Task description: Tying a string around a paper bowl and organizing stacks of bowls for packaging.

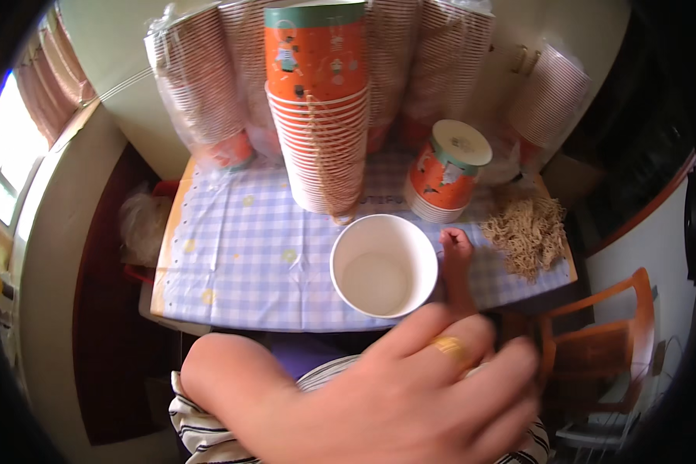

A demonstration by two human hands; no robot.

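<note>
A white paper bucket (373, 282) stands at the table's front, its open mouth toward me. My right hand (456, 246) is just right of its rim, small in view, with the fingers curled closed. Whatever it grips, if anything, is too small to make out. My left hand (410, 387) is raised close in the foreground, crossing to the right and covering part of my right forearm. Its fingers are bent inward and partly blurred, and their tips are hidden. A gold-coloured band (448, 348) circles one finger.
A tall nested stack of orange-and-green buckets (317, 139) stands behind, a tan cord hanging down it. Right of it is a short stack (448, 174), beside a tangled pile of tan cords (526, 236). Bagged bucket stacks (197, 85) line the back. A wooden chair (595, 348) stands right.
</note>
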